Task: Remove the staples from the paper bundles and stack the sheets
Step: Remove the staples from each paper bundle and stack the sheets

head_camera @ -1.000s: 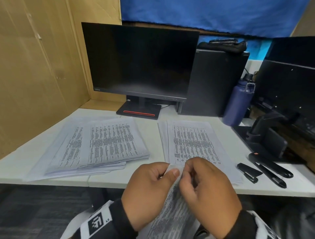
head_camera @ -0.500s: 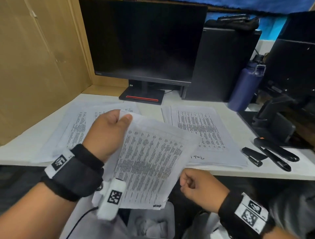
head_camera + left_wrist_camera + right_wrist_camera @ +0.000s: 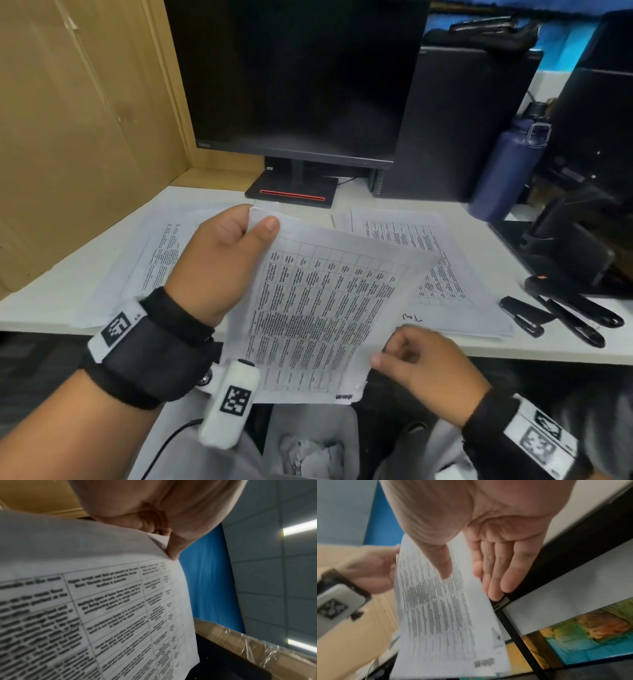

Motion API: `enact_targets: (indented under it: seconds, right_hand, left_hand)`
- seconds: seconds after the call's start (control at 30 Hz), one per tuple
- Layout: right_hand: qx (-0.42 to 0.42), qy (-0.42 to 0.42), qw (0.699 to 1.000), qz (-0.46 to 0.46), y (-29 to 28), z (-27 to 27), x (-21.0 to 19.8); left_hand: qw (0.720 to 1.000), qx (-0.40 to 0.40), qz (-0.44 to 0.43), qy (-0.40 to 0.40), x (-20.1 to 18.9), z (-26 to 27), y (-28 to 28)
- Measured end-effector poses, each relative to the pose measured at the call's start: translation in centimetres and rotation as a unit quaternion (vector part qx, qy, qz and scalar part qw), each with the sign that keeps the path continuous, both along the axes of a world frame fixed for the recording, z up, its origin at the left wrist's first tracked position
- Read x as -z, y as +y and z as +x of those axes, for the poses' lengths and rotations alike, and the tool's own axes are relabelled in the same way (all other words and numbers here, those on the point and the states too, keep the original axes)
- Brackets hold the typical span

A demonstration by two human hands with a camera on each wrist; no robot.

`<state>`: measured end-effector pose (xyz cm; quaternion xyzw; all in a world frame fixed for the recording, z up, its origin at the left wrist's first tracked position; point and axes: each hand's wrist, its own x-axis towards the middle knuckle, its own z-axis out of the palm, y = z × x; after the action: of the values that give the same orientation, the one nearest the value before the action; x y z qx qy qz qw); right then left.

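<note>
**Sheets held above the bench edge**

Head view: my left hand (image 3: 219, 260) pinches the top corner of the paper bundle (image 3: 318, 308), thumb on top, holding it tilted above the near edge of the bench (image 3: 85, 267). My right hand (image 3: 424, 366) meets the bundle's lower right edge. Printed stacks lie on the bench left (image 3: 150, 260) and right (image 3: 445, 274).

Left wrist view: thumb presses the bundle's corner.

Right wrist view: right fingers (image 3: 498, 566) straight and together, thumb lying across the page.
</note>
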<state>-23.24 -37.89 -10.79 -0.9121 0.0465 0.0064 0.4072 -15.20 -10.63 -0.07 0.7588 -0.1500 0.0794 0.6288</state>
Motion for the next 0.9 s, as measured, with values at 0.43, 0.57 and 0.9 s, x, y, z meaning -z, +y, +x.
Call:
enact_targets:
  seconds: [0.43,0.57,0.9]
  right_hand:
    - [0.097,-0.077,0.948,0.294,-0.8,-0.2,-7.0]
    - [0.124,-0.06,0.938,0.319,-2.3,0.3,-7.3]
    - [0.105,-0.021,0.89,0.444,-3.6,0.7,-7.5]
  left_hand:
    - [0.939,0.059,-0.241,0.236,0.3,-0.3,-1.5]
    - [0.935,0.076,-0.192,0.289,1.7,-0.7,-2.0]
    - [0.93,0.058,-0.239,0.274,1.6,-0.8,-2.1]
